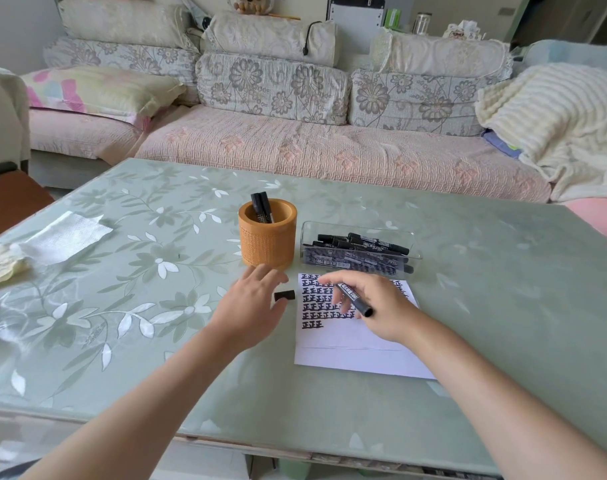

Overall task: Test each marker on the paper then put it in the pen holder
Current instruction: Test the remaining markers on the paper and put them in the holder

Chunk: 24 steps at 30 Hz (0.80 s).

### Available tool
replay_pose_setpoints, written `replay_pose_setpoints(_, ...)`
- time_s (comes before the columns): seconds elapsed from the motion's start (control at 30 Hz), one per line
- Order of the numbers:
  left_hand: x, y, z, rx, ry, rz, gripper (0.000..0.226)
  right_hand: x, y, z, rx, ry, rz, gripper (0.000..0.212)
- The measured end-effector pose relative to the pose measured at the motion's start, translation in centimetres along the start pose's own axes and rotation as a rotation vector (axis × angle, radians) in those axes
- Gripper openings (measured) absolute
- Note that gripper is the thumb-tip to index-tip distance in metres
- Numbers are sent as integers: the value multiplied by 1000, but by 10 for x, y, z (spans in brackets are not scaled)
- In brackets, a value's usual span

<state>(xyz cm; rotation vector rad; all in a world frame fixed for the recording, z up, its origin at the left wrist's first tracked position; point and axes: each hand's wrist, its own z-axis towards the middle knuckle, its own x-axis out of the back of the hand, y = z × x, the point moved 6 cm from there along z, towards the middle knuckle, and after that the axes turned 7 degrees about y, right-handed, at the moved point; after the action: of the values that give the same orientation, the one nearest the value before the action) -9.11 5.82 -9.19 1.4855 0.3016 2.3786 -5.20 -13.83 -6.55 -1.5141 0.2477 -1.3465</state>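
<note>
My right hand (375, 306) grips a black marker (354, 299) over the white paper (350, 355), which carries several rows of black marks. The marker's rear end points toward me; its tip is hidden under my fingers. A black cap (284, 295) lies on the table just left of the paper. My left hand (252, 306) hovers beside the cap with fingers spread, holding nothing. The orange pen holder (267, 239) stands just beyond my left hand with two black markers (262, 207) upright in it. Right of the holder, a clear tray (359, 249) holds several more black markers.
The table (156, 341) has a green floral glass top. A white tissue (66, 235) and crumpled paper (0, 263) lie at its left side. A sofa (295, 147) with cushions runs behind the table.
</note>
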Motion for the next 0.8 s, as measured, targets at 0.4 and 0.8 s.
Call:
replay_pose_setpoints(0.4,10,-3,8,101,40,-207,14,4,1,9,-65,-11,-265,20)
replay_pose_setpoints(0.8,12,12,6,32,49,-281,15,11,1,12,-32,104,-352,19)
